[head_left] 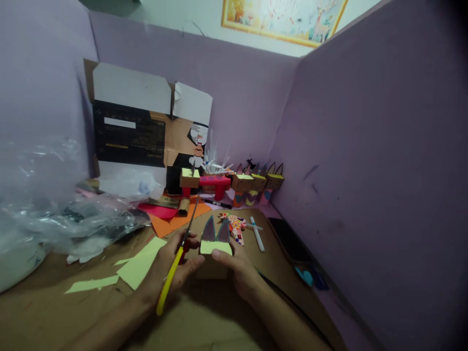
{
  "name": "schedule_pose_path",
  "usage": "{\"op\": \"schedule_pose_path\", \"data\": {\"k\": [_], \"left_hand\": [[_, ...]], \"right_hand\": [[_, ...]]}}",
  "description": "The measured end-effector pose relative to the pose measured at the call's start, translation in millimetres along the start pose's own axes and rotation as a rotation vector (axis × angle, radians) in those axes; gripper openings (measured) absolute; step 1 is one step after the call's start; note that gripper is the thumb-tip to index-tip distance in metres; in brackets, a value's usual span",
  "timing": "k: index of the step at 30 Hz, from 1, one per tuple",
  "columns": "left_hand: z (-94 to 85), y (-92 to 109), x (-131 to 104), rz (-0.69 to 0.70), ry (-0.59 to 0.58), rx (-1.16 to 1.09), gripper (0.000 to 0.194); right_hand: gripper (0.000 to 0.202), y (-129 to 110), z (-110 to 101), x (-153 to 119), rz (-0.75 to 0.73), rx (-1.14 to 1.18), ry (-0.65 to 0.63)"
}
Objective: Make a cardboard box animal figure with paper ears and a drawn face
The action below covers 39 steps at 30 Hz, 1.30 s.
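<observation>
In my right hand [241,270] is a small cardboard box [212,271], the thumb resting on its top. Pale yellow paper covers that top, and two dark pointed ears [209,230] stand up from it. My left hand [166,258] grips a pair of scissors [168,286] with yellow handles, the blades pointing up and away. Its thumb reaches to the left side of the box; whether it touches is hard to tell. Pale yellow paper pieces [141,265] lie beside my left forearm.
Similar eared box figures [243,184] stand at the back right. Behind are red tubes [215,184] and an unfolded carton [127,131]. Clear plastic bags [73,204] fill the left. A white marker [257,234] and a dark phone-like slab [288,239] lie right, near the purple wall [365,161].
</observation>
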<state>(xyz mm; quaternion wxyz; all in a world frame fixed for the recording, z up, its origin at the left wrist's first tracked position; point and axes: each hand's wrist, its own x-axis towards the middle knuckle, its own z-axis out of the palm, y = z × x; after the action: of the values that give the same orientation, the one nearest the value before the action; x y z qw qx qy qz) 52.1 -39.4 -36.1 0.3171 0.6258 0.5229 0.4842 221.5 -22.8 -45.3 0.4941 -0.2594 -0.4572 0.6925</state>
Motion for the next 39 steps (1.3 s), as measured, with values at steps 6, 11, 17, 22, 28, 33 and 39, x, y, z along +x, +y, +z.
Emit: {"op": "schedule_pose_path", "data": {"k": [6,11,17,22,28,33,39], "left_hand": [[-15.0,0,4,0.053,0.107,0.269,0.032],[-19.3,-1,1,0.244,0.137,0.461,0.026],[-22.2,-5,-3,0.316,-0.007,0.628,0.022],[-25.0,-1,-4,0.204,-0.091,0.577,0.031],[-22.2,13,-7,0.180,-0.207,0.418,0.039],[-20.3,13,-11,0.171,-0.224,0.437,0.050],[-19.7,20,-15,0.173,-0.216,0.433,0.051]], "right_hand": [[0.049,0,-5,6,-0.014,0.076,0.145],[0.049,1,-5,6,-0.020,0.101,0.167],[0.052,0,-5,4,-0.011,0.097,0.198],[0.055,0,-4,2,0.011,0.099,0.147],[0.057,4,-4,-1,0.004,0.058,0.074],[0.053,5,-5,-2,-0.029,0.028,0.021],[0.051,8,-3,-6,-0.035,-0.043,0.006]]}}
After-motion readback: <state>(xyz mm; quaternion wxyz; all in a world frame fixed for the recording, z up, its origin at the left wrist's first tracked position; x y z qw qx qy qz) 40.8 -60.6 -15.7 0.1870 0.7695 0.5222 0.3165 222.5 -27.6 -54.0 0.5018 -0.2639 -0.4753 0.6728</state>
